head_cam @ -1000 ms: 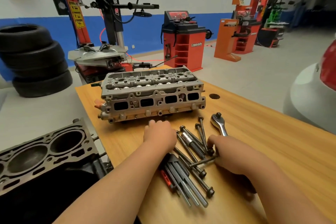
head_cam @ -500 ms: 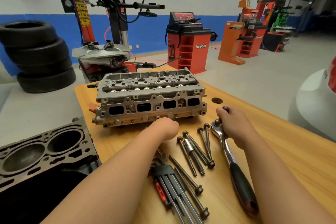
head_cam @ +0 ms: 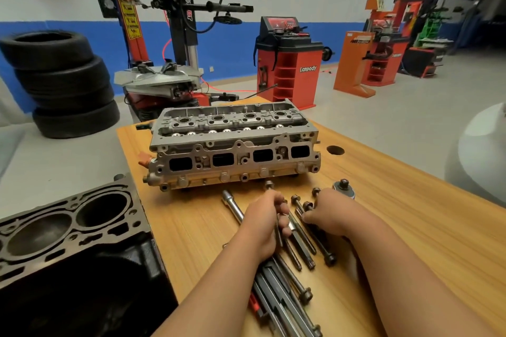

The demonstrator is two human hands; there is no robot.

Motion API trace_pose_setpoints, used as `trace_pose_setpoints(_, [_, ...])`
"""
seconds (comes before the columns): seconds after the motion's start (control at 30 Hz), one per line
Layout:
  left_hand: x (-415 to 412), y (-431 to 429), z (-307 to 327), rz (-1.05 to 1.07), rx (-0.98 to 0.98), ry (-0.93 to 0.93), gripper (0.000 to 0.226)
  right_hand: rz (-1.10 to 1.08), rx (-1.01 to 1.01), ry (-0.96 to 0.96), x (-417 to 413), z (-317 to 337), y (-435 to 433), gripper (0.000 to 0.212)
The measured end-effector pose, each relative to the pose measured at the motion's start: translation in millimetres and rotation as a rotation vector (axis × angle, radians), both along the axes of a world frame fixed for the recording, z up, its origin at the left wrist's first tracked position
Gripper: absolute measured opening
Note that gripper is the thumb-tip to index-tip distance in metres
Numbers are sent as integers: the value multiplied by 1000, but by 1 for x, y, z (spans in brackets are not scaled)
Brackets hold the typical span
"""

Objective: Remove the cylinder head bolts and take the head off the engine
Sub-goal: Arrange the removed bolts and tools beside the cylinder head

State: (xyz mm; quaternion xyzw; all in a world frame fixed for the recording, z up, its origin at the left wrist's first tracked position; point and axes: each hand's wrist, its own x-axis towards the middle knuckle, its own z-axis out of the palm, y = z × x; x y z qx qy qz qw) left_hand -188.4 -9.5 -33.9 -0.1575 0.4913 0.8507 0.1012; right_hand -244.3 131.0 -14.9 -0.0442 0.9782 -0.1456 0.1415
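Observation:
The grey cylinder head (head_cam: 232, 150) stands on the wooden table (head_cam: 410, 227), apart from the dark engine block (head_cam: 68, 227) at the lower left. Several long head bolts (head_cam: 320, 243) lie loose on the table in front of the head. My left hand (head_cam: 262, 224) grips one bolt (head_cam: 269, 185), whose head sticks out past my knuckles. Curled fingers of my right hand (head_cam: 334, 213) cover the neck of the ratchet (head_cam: 343, 186); only the ratchet's head shows beyond them.
An extension bar (head_cam: 234, 206) lies left of my left hand. A black and red tool set (head_cam: 276, 301) lies under my left forearm. A round hole (head_cam: 335, 149) is in the tabletop. Stacked tyres (head_cam: 63, 85), a tyre changer (head_cam: 175, 35) and red machines (head_cam: 290, 63) stand behind.
My left hand moved from the front of the cylinder head to the loose bolts and closed round one. My right hand drew back along the ratchet toward the bolts.

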Motion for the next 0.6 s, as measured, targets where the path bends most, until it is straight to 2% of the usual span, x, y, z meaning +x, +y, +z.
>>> trace_pose_setpoints(0.23, [1,-1,-2,3,66,55,19,30,-66,-39,2,8,-1,24])
trace_pose_setpoints(0.37, [1,-1,-5,2,-17,107,36,33,-388,84,11,23,-7,30])
trace_pose_setpoints(0.43, [1,-2,-5,-32,-33,118,43,95,-519,76,18,27,-16,28])
trace_pose_setpoints(0.6, [3,-1,-1,-34,-37,89,53,-33,-897,-9,21,26,-22,12])
